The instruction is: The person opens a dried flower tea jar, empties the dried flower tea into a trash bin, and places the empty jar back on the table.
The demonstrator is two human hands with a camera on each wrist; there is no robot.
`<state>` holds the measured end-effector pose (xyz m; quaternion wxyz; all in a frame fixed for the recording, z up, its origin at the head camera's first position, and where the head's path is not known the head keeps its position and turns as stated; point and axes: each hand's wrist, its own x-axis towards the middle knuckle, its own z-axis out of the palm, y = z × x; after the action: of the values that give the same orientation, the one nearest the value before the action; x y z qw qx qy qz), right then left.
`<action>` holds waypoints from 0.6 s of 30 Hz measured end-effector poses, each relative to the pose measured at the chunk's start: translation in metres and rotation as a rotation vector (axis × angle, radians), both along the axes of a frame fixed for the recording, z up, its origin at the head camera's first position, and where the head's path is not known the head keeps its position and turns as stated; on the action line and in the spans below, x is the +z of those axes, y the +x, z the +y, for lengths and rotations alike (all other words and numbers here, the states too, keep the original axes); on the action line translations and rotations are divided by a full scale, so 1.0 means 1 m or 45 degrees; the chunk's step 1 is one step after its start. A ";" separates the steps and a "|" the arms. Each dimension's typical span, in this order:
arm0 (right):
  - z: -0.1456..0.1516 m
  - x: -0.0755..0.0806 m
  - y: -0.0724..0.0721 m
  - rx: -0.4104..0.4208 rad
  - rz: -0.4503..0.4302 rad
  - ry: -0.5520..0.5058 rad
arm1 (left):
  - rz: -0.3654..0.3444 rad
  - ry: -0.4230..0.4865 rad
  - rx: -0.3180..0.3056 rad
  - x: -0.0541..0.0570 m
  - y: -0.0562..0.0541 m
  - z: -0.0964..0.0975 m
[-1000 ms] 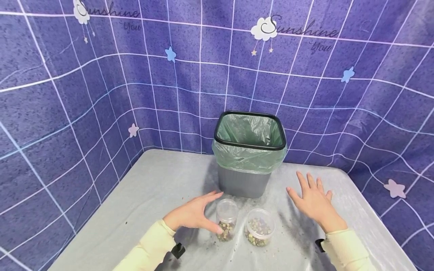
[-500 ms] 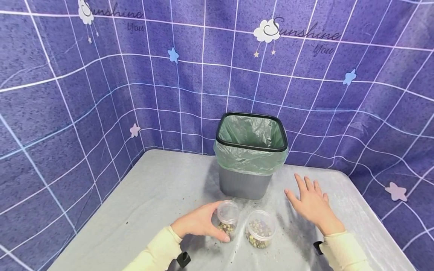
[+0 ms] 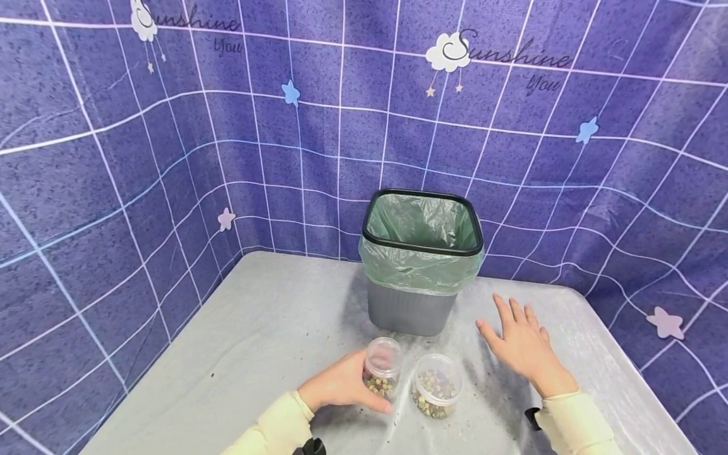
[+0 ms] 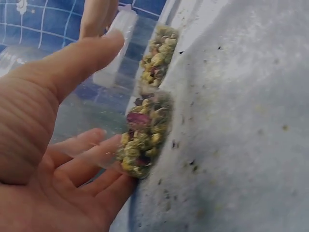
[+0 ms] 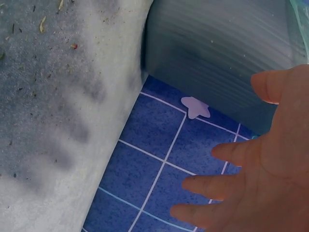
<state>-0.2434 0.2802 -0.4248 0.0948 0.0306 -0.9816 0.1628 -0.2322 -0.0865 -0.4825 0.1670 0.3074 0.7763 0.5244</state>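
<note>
Two clear lidded plastic jars of dried flower buds stand side by side on the grey-white table. My left hand [image 3: 341, 382] is around the left, narrower jar [image 3: 382, 360], thumb on the near side and fingers behind it. In the left wrist view, fingers show through the clear wall of this jar [image 4: 145, 135], and a dark pink petal lies among the yellowish buds. The wider jar [image 3: 436, 382] stands just to the right, untouched. My right hand [image 3: 524, 351] hovers over the table at the right, its fingers spread and holding nothing.
Behind the jars stands a grey bin [image 3: 412, 309] with a black rim and a green bag [image 3: 418, 268] folded over its edge. Small dark and yellowish crumbs dot the table [image 3: 284, 297]. A blue-purple gridded curtain [image 3: 318, 158] hangs at the back and sides.
My left hand has moved right and closed in around the narrower jar, its fingers now behind it. My right hand has barely shifted. Both jars stand where they were.
</note>
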 end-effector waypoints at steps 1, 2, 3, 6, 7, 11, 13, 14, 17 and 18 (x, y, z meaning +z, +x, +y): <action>0.000 -0.001 0.000 0.000 -0.002 -0.001 | 0.005 0.005 0.012 -0.001 0.000 0.001; -0.001 -0.001 0.000 0.001 -0.002 0.000 | 0.012 0.012 0.020 -0.003 0.001 0.002; -0.001 -0.001 0.000 0.000 -0.004 0.000 | 0.020 0.018 0.028 -0.004 0.001 0.003; -0.002 -0.002 0.001 -0.001 0.002 0.002 | 0.044 0.020 0.061 -0.007 0.001 0.005; -0.002 -0.002 0.001 0.000 0.004 0.003 | 0.044 0.019 0.071 -0.008 0.001 0.006; -0.002 -0.004 0.001 0.002 0.003 0.004 | 0.037 0.005 0.097 -0.010 0.001 0.007; -0.002 -0.004 0.000 0.004 0.000 0.006 | 0.039 0.002 0.106 -0.009 0.001 0.007; -0.002 -0.004 0.000 0.004 0.000 0.007 | 0.040 0.000 0.112 -0.009 0.001 0.007; -0.003 -0.003 0.000 0.002 0.001 0.006 | 0.049 -0.007 0.120 -0.008 0.001 0.008; -0.003 -0.003 -0.001 0.003 0.002 0.007 | 0.053 -0.013 0.124 -0.008 0.001 0.008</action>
<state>-0.2440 0.2773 -0.4279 0.0952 0.0322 -0.9820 0.1602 -0.2317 -0.0786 -0.4902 0.1268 0.2793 0.7962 0.5216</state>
